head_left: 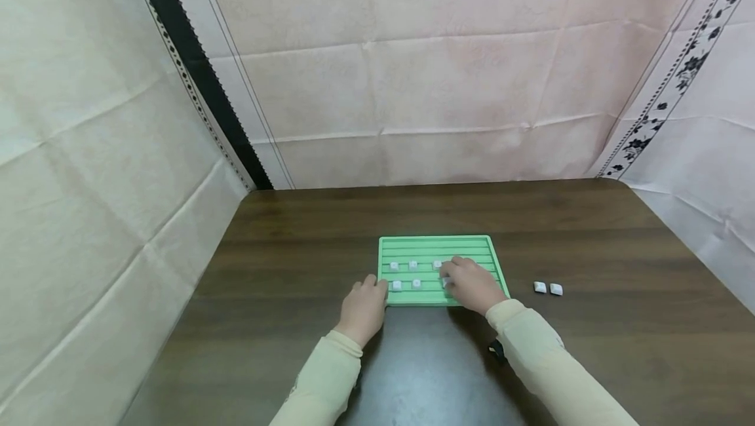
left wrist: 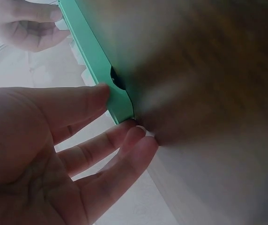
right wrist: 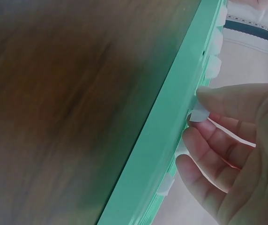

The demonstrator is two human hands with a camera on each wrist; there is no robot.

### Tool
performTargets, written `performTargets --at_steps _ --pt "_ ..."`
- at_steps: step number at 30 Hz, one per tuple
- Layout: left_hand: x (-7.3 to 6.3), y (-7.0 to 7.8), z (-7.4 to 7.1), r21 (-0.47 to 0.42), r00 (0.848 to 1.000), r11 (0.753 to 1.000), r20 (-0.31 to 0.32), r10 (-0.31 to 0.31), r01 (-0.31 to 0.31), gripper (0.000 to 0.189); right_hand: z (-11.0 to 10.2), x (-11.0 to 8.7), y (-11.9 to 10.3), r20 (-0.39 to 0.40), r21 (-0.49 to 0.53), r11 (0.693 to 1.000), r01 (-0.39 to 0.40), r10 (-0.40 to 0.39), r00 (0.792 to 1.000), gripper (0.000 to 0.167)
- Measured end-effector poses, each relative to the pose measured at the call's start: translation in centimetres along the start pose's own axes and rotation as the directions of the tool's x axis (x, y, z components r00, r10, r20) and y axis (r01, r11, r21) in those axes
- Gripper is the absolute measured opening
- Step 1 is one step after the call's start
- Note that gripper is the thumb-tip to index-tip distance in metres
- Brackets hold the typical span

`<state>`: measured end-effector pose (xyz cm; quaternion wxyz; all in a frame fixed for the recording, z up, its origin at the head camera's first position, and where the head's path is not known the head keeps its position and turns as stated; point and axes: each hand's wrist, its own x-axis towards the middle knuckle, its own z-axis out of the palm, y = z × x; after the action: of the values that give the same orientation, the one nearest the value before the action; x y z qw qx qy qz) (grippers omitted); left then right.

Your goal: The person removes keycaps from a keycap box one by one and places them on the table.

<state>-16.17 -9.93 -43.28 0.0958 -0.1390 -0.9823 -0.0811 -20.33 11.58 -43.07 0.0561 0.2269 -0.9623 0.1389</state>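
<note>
Gripping the green board (head_left: pixel 433 243) near its left corner with our left hand (head_left: pixel 362 309), we pinch a white block (right wrist: pixel 199 113) at its front row with our right hand (head_left: pixel 472 284); other blocks (head_left: pixel 416 284) already sit in rows, two loose blocks (head_left: pixel 539 287) seemingly left.

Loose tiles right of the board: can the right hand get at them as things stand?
Likely yes: only the board's right edge lies between the right hand and the loose tiles, though that hand pinches another tile.

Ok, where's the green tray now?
Head view, lower middle: the green tray lies on the table, the left hand at its left edge, the right hand over its right part, two white pieces farther right.
</note>
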Motion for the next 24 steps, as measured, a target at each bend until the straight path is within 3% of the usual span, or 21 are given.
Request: performTargets --at_steps 6,11,17,24 --pt "-0.1 0.0 0.0 -0.003 1.000 1.000 -0.027 0.012 -0.012 0.009 -0.8 -0.4 1.0 0.003 0.029 0.999 -0.020 0.020 1.000 0.012" --pt "-0.2 0.0 -0.1 -0.007 0.997 1.000 -0.072 0.029 -0.030 0.011 -1.6 -1.0 2.4 0.012 0.037 0.996 -0.085 0.084 0.996 0.014" --pt "-0.2 0.1 0.0 -0.021 1.000 1.000 -0.019 0.006 -0.006 0.009 -2.9 -1.9 4.6 0.034 0.048 0.989 -0.143 0.142 0.989 0.016" --pt "0.0 0.0 -0.1 0.006 1.000 1.000 -0.013 0.008 -0.008 0.008 -4.3 -3.1 6.6 0.051 0.056 0.974 -0.221 0.218 0.975 0.019"
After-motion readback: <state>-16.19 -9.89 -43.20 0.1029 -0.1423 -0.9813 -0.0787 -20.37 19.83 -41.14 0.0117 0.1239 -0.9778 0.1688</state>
